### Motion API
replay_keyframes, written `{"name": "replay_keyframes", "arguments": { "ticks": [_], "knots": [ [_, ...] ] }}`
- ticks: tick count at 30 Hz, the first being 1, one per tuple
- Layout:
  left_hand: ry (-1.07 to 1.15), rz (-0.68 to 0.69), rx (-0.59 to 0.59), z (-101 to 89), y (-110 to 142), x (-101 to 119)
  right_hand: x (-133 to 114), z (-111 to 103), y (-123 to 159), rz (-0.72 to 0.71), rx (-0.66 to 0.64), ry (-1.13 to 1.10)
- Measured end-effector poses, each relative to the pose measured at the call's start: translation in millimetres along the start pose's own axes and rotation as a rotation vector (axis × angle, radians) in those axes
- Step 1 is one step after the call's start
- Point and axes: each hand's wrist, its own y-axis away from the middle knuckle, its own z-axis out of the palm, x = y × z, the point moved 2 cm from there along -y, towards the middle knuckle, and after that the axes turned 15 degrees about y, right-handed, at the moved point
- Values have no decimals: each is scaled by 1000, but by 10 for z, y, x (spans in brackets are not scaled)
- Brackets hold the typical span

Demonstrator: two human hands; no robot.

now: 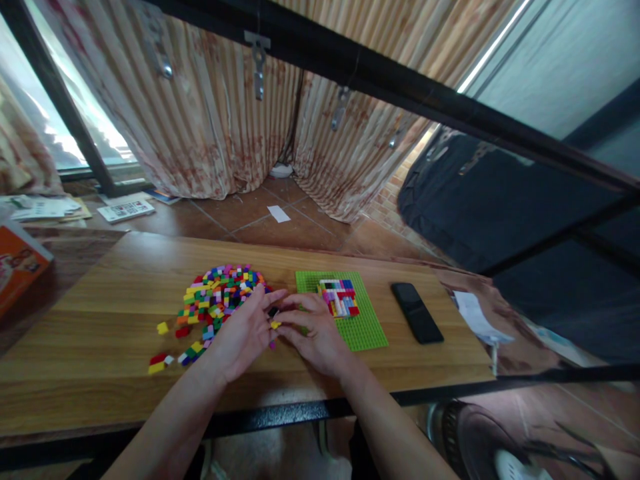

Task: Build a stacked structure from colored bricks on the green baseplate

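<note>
My left hand (245, 337) is turned palm up beside the pile of small building bricks (215, 300), its fingers stretched toward my right hand. My right hand (313, 330) pinches a small yellow brick (275, 325) between thumb and fingertips, right by the left fingers. A dark brick (273, 311) shows between the two hands; which hand touches it I cannot tell. Beyond my right hand lies a green baseplate (367, 327), bearing a low block of white, red, blue and yellow bricks (343, 298). The right fingers partly cover the plate's left side.
A black phone (417, 312) lies right of the baseplate on the wooden table (125, 287). Several loose bricks (157, 363) are scattered at the pile's near left. A dark metal bar (400, 87) crosses above the table. An orange box (20, 263) stands at far left.
</note>
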Motion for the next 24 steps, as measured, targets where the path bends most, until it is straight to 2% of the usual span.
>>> {"name": "replay_keyframes", "arguments": {
  "ticks": [4,8,13,18,24],
  "knots": [
    [6,-12,-51,13,-5,-30,-22,22,-21,15,-1,-19],
    [-9,16,19,-14,-16,-26,16,-31,-26,53,-6,-51],
    [-82,90,111,-86,-32,-9,137,-97,-6,156,115,-88],
    [-170,128,124,-113,-39,-28,214,-127,9,186,151,-78],
    [-280,159,156,-89,-43,0,572,-385,85,298,236,-52]
  ]
}}
